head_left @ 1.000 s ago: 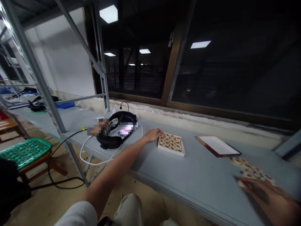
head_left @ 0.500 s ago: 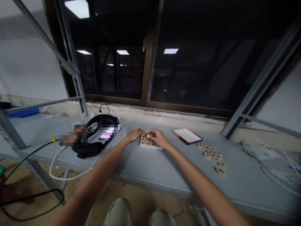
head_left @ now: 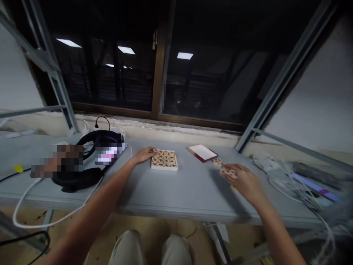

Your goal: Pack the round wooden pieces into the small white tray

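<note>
A small white box point(head_left: 164, 169) on the grey table holds rows of round wooden Chinese chess pieces point(head_left: 165, 158) with painted characters. My left hand point(head_left: 143, 154) grips the box at its upper left corner, fingers closed against the edge. Over to the right, my right hand point(head_left: 245, 182) is above a loose group of chess pieces point(head_left: 217, 161), its fingers stretched down towards them and apart. That hand covers most of the group. Some blur hides whether its fingertips touch a piece. The box's lid point(head_left: 202, 152), dark red with a pale inside, lies between the box and the loose pieces.
A black headset point(head_left: 102, 178) lies at the left, beside a lit phone point(head_left: 110, 154) and another person's blurred hand point(head_left: 57, 160). White cables point(head_left: 284, 184) tangle at the right end. Metal frame posts point(head_left: 248, 136) rise on both sides, with a dark window behind.
My right hand has left the box and moved right, over the loose pieces. My left hand stays at the box. The view has turned to the right.
</note>
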Action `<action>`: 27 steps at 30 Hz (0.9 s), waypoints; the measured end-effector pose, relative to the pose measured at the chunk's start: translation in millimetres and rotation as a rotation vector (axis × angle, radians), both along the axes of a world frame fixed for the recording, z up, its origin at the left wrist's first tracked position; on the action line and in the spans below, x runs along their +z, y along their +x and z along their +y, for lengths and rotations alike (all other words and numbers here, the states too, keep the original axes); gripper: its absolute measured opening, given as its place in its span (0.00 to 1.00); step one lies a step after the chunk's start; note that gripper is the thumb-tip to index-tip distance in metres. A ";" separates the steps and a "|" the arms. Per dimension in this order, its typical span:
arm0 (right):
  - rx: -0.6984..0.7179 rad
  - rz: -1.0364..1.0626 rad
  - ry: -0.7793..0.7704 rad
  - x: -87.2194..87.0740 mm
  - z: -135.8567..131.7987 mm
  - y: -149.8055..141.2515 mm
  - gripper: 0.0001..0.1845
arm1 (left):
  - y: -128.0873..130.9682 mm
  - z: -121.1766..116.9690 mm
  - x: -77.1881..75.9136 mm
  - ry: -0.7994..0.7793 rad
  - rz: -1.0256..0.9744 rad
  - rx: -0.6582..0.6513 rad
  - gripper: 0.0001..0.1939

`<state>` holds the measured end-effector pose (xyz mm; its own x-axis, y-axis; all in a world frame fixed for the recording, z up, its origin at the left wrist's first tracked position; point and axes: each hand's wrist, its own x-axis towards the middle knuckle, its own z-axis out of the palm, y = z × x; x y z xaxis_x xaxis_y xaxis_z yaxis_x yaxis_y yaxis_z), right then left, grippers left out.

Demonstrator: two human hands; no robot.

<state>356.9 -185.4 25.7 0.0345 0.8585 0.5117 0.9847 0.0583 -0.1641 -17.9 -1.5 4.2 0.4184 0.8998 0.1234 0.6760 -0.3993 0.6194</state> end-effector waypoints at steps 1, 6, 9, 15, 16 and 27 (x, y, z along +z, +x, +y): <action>-0.074 0.005 -0.025 -11.9 -12.9 20.6 0.16 | 0.1 1.4 -0.4 -0.003 0.006 0.008 0.27; 0.023 0.250 -0.099 -51.0 -34.2 50.8 0.18 | -0.2 3.8 -1.7 -0.005 0.013 0.029 0.27; 0.130 0.338 -0.102 -40.6 -16.5 17.8 0.20 | -0.8 0.3 -1.9 -0.016 -0.012 0.001 0.27; 0.486 0.239 -0.150 1.8 54.0 -105.0 0.16 | -1.6 -4.5 -2.8 -0.032 -0.072 -0.016 0.25; 0.486 0.193 -0.169 5.4 66.9 -124.5 0.15 | -1.9 -4.4 -3.3 -0.036 -0.074 -0.016 0.25; 0.378 -0.075 -0.038 8.9 95.6 -152.8 0.14 | 1.7 -10.0 -6.8 0.039 0.046 0.034 0.34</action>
<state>204.1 -89.8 34.6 -0.3242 0.8221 0.4680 0.9045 0.4143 -0.1011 -16.2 -11.5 -2.5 0.3940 0.9083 0.1404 0.7168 -0.3993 0.5717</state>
